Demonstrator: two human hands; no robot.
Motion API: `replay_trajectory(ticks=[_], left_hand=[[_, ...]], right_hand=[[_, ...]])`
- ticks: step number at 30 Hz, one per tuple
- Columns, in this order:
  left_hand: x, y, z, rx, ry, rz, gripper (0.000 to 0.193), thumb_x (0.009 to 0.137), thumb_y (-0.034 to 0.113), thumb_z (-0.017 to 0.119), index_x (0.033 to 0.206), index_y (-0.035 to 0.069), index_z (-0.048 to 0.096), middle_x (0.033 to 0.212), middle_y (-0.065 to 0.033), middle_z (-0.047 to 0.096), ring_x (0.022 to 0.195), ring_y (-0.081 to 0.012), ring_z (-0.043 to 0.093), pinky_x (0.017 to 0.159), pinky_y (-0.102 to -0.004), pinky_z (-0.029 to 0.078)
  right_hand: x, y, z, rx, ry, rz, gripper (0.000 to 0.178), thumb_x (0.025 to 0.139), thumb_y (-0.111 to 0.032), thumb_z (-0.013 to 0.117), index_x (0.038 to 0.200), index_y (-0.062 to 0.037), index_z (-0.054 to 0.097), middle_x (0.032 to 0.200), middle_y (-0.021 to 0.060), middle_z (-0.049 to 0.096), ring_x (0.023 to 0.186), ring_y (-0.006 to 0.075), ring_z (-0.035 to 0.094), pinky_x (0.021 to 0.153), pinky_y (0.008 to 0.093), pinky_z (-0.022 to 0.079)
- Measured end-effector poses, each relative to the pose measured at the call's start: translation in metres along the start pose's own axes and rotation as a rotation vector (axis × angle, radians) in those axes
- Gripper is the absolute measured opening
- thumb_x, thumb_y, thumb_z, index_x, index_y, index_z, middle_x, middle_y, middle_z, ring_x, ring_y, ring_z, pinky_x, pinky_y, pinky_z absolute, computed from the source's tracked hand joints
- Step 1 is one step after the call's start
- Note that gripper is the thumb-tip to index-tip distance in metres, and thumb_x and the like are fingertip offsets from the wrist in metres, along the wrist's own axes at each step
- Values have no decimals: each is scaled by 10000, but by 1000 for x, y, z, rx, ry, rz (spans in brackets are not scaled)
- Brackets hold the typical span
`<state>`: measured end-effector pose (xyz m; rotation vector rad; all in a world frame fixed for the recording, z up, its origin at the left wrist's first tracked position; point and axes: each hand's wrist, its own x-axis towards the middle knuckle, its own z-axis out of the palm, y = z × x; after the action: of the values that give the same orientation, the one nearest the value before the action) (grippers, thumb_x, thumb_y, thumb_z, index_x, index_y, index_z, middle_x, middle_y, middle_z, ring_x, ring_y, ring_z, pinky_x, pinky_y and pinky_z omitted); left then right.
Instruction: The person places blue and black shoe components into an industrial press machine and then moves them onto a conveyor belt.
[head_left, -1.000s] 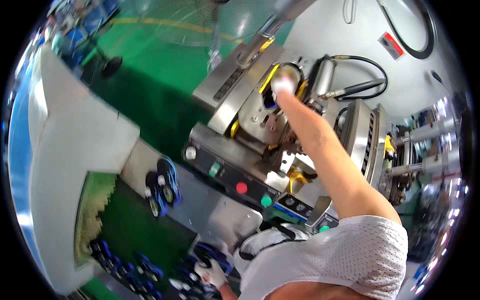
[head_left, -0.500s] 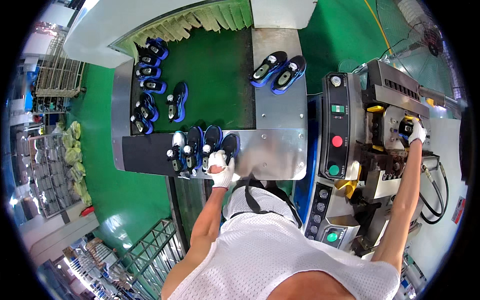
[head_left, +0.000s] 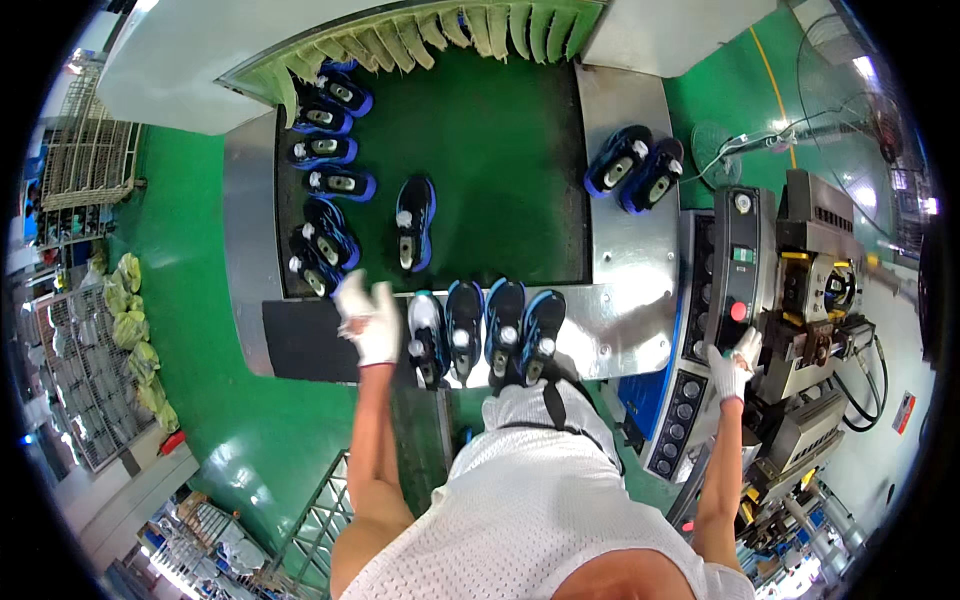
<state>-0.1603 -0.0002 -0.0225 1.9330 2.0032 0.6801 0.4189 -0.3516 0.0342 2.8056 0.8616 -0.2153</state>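
Note:
My left hand (head_left: pixel 370 322), in a white glove, has its fingers spread and holds nothing. It is over the near end of the conveyor, beside black and blue sneakers (head_left: pixel 318 258). Just to its right, several sneakers (head_left: pixel 505 325) stand in a row on the metal ledge (head_left: pixel 622 315), one with a paler, silvery toe. My right hand (head_left: pixel 733 368), also gloved, is at the machine's control panel, just below a red button (head_left: pixel 738 312). Its thumb and fingers are apart, with nothing visible between them. In the machine's clamp sits a dark item (head_left: pixel 838 291), partly hidden, that looks like a shoe.
More sneakers line the left side of the green conveyor belt (head_left: pixel 500 190), and a single sneaker (head_left: pixel 414 222) lies further in. A pair (head_left: pixel 634 170) rests on the right metal border. Fabric strips (head_left: pixel 440 38) hang across the tunnel opening. A metal rack (head_left: pixel 310 530) stands at lower left.
My left hand has left the row of sneakers and moved left, opening. My right hand has drawn back from the clamp to the control panel. The whole view has shifted.

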Motion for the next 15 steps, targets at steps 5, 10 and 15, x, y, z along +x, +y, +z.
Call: replay_trajectory(ticks=[5,10,15], left_hand=[[88,-142,7,101,10,-415,702,877,336,766,1410,-30,494,1386,-257,558,1275,-396,561,1072,-460,446],[120,-190,64,-192,106,-709,720,833,332,781,1411,15,492,1319,-247,633,1219,-382,624,1024,-470,488],[129,-127,111,-234,221,-638,712,850,313,820,1349,-61,477,1253,-294,622,1132,-392,650,968,-460,522]], right_hand=[[-29,4,5,-101,-382,223,1035,847,-488,717,1635,-43,215,1640,206,350,1480,340,395,1181,447,335],[-110,-39,18,39,-379,143,965,853,-515,726,1593,-39,330,1524,220,507,1365,373,530,1126,471,414],[-119,-76,40,79,-473,83,880,845,-452,750,1545,-30,426,1484,232,549,1356,380,540,1137,435,403]])
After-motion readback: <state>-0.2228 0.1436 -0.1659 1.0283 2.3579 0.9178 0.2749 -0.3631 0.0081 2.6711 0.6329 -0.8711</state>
